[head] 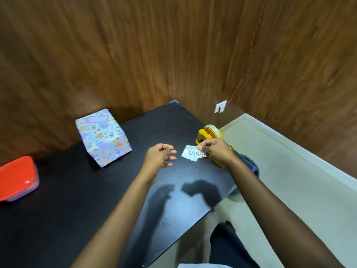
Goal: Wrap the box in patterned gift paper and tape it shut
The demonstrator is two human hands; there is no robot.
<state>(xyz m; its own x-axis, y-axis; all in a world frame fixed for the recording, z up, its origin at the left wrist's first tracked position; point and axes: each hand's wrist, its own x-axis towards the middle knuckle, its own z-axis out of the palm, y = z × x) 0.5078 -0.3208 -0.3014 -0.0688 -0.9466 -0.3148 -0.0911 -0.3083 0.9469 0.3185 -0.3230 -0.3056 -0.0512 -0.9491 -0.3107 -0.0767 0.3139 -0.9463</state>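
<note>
Head view, box location: the box stands on the black bench, at its far left, close to the wooden wall, well apart from both hands.
Head view, wrap state: patterned gift paper covers every visible face. The edges look creased flat, and no loose flap is visible from here.
Head view, left hand: the left hand hovers above the bench with fingers apart and loosely curled. It appears to hold nothing. A clear piece of tape, if present, cannot be made out.
Head view, right hand: the right hand pinches a small white paper slip printed with digits.
Head view, tape supply: a yellow tape dispenser sits just behind the right hand, at the right edge of the bench.
Head view, other item: a red-lidded container is at the left edge of the bench.
Handling, weight: judged light, since the box is small and its contents are unknown.
Handling, surface: the paper is probably smooth and somewhat slippery. It is likely to tear or dent at the corners.
Handling, grip point: take the box by two opposite side faces with flat fingers. Keep clear of seams and corners.
Risk: a one-sided push is likely to slide the box across the smooth bench.
</note>
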